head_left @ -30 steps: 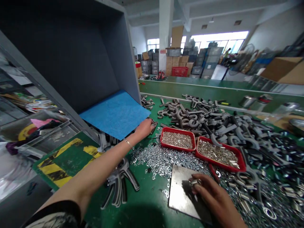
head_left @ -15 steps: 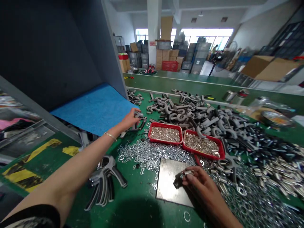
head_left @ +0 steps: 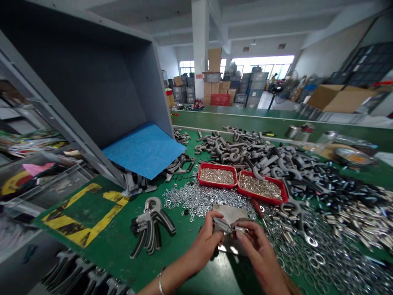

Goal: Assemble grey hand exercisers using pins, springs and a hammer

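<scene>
Red trays of metal parts sit on green matting.

Plastic crates and cardboard cartons stand before bright windows.

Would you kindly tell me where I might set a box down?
Bare green mat lies between the stack of hand grippers and the left hand; the yellow-striped board is mostly bare too. Right of the red trays, washers crowd everything.

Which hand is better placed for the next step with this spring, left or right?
Right, probably: the right hand pinches the coiled spring at the grey grip handle, while the left hand is occupied holding that handle.
</scene>
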A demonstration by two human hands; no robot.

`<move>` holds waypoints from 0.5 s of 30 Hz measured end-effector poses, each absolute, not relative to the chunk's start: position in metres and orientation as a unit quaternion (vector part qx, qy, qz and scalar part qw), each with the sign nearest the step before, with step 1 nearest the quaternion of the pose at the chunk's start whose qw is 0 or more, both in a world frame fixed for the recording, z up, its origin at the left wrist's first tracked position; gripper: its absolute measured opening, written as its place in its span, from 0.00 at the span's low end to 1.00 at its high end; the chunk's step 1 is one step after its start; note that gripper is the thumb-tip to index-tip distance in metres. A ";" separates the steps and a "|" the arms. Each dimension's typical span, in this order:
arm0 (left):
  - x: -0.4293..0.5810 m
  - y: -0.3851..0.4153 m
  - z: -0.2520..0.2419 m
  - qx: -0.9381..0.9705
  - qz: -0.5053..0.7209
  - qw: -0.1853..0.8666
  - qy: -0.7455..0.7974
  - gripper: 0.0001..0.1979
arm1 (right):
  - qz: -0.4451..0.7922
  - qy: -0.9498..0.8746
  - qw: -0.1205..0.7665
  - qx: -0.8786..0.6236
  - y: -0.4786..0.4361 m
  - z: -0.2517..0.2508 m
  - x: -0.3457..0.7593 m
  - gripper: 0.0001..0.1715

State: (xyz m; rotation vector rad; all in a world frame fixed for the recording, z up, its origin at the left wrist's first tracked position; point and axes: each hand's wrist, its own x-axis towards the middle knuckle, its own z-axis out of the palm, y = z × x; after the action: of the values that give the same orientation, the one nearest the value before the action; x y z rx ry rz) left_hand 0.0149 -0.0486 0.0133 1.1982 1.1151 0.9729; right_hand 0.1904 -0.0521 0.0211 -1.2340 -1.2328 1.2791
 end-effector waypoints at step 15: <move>0.021 -0.060 0.003 0.467 0.441 0.551 0.533 0.15 | 0.471 -0.528 0.450 -0.545 -0.058 0.011 0.194 0.16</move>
State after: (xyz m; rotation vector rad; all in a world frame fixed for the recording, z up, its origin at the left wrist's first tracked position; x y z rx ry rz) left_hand 0.0213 -0.0598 0.0032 1.1056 1.2613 1.0430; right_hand 0.1941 -0.0575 0.0108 -1.3476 -1.3050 1.1650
